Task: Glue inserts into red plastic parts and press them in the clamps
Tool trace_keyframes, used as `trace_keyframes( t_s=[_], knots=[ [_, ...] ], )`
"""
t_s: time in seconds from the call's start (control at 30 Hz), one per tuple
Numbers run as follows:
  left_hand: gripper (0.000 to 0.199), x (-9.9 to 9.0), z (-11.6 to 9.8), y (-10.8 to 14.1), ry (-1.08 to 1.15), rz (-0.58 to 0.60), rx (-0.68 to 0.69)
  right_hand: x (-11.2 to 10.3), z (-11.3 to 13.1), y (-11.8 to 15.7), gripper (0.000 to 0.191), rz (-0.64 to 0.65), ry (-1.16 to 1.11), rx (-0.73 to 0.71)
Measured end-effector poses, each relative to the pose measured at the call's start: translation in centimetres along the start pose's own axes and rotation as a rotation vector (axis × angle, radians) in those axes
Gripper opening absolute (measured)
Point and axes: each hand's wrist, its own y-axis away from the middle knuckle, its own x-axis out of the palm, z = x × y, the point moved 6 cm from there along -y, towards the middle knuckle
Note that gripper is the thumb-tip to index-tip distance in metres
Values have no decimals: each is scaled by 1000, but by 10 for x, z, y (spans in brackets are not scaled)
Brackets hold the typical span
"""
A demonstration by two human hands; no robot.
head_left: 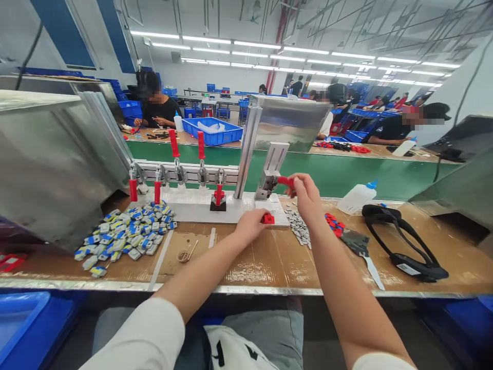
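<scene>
My right hand (306, 194) is closed round the red handle (285, 181) of a toggle clamp (269, 182) on an upright metal bracket (277, 156). Below it, my left hand (252, 224) has its fingers closed on a small red part (268, 219) at the front of the white base plate (231, 213). Left of my hands, a row of clamps with red handles (219, 194) runs along a metal rail (188, 172). Under the nearest of these clamps sits a black block (217, 204).
Blue, white and yellow parts (131, 231) are heaped at left. Small grey pieces (298, 226), red-blue parts (334, 224), a white bottle (356, 199) and a black strap-like frame (404, 241) lie at right. Metal housings (50, 164) flank the bench; people sit beyond.
</scene>
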Motion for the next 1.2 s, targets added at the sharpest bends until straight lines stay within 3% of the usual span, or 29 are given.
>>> trace_keyframes(
  t_s=[0.07,0.17,0.27,0.33,0.4,0.5,0.6,0.7,0.77,0.83,0.9,0.97,1.0,1.07,1.13,1.2],
  knots=[
    [27,-29,10,35,20,5,-32,6,-26,38,34,5,104,-26],
    [28,-97,54,69,27,-38,-202,29,-62,87,35,136,267,-78],
    [33,-164,116,73,57,-129,-493,46,-74,110,38,116,350,-95],
    [34,-188,148,60,110,-175,-625,51,-68,113,37,29,364,-78],
    [32,-193,167,41,187,-213,-679,57,-55,112,35,-42,331,-70],
    [33,-180,176,15,307,-280,-669,75,-38,109,29,-64,235,-68],
    [32,-167,170,9,366,-326,-602,115,-34,98,28,73,144,-52],
    [27,-166,153,30,347,-284,-532,167,-43,77,35,232,-1,65],
    [25,-176,137,63,302,-231,-466,195,-52,63,41,249,-59,161],
    [24,-196,122,113,232,-220,-402,211,-56,56,43,188,-53,210],
    [26,-227,113,176,58,-297,-360,218,-54,62,41,138,-35,217],
    [28,-265,110,243,-294,-424,-365,221,-49,79,41,150,-23,209],
    [29,-285,115,276,-460,-480,-423,221,-47,88,42,181,-14,200],
    [33,-330,137,339,-694,-561,-665,223,-48,102,45,266,-11,185],
    [34,-378,170,395,-783,-621,-948,225,-55,107,46,292,63,159],
    [39,-421,202,435,-747,-686,-1086,232,-62,107,46,326,133,151]
  ],
)
